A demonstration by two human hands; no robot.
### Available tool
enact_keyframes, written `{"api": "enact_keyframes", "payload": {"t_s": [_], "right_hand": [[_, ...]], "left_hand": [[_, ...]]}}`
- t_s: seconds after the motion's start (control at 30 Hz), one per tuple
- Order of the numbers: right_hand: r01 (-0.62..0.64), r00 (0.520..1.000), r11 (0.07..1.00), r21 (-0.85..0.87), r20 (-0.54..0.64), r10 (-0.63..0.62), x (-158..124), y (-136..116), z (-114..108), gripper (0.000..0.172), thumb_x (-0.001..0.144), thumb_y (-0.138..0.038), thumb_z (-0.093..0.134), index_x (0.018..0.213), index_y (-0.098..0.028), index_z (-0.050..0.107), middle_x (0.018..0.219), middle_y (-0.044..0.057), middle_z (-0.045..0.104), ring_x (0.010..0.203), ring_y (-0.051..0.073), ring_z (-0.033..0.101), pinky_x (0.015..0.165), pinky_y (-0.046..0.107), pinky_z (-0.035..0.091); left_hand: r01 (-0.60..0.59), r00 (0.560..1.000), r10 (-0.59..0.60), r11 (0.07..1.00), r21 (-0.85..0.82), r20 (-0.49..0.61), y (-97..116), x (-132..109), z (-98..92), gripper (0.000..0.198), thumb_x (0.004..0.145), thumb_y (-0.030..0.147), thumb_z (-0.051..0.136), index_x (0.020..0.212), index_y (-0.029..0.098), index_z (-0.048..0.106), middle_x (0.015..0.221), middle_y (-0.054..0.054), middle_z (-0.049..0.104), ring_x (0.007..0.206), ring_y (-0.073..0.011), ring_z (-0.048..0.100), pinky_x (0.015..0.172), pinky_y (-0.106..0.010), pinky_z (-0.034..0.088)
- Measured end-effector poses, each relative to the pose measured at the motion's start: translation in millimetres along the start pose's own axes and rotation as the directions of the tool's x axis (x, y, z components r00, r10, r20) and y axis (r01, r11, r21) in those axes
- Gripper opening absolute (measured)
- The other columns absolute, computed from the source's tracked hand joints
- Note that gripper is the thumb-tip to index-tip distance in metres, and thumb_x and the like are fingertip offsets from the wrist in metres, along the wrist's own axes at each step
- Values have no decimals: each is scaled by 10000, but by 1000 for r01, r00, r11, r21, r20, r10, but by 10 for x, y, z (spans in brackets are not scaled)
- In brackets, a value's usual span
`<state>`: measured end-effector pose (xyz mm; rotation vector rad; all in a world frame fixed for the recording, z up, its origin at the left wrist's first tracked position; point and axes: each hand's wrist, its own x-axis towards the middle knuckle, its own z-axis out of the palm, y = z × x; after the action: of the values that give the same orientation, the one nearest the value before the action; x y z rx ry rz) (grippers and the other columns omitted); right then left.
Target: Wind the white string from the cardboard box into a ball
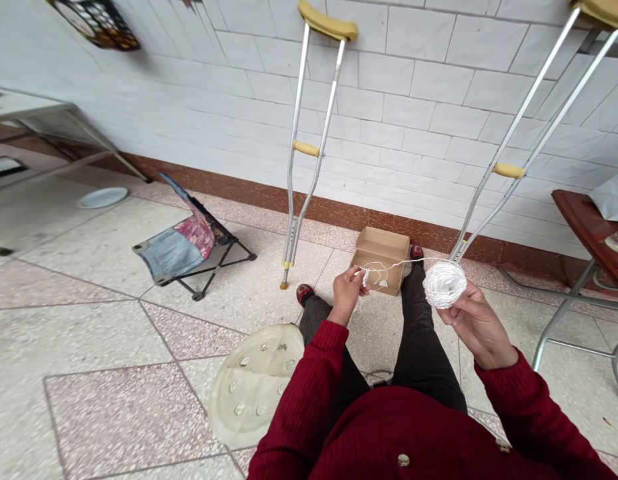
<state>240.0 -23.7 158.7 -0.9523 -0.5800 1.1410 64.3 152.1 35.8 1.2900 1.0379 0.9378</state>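
My right hand (476,323) is closed round a ball of white string (444,284), held up in front of me. A strand of the string (393,265) runs left from the ball to my left hand (347,290), which pinches its tangled end. Both arms wear dark red sleeves. My legs in dark trousers stretch out below the hands, feet toward the wall. An open cardboard box (381,257) sits on the floor between my feet, just behind the string.
Two metal crutches (309,150) (526,137) lean against the white tiled wall. A folding stool (189,240) stands to the left, a round pale tray (253,387) lies by my left leg, a plate (103,197) farther left. A red table (589,230) stands at right.
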Motion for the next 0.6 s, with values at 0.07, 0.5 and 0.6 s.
{"api": "enact_keyframes", "payload": {"t_s": [0.07,0.5,0.6], "right_hand": [[-20,999,999,38,-29,21,61,32,33,250,655,-151,735,884,-222,665,734,-10,658,502,95,512,394,203,397],[-1,991,961,276,-132,39,560,-75,-89,162,723,-109,656,758,-217,540,689,-61,581,515,62,486,430,163,447],[30,986,951,308,-165,22,746,-137,-111,162,749,-106,654,750,-203,524,670,-61,561,526,51,504,431,133,447]], "left_hand": [[21,999,-20,999,-37,32,36,-52,54,399,788,455,616,1032,140,647,530,9,626,442,-144,580,452,-228,417],[275,819,-78,923,-270,568,180,-536,-18,517,847,563,581,1130,133,619,1000,-147,692,856,-229,665,585,-251,459],[263,733,-59,943,-203,677,194,-613,-8,422,818,471,661,1048,117,668,911,-128,701,791,-205,655,589,-247,444]]}}
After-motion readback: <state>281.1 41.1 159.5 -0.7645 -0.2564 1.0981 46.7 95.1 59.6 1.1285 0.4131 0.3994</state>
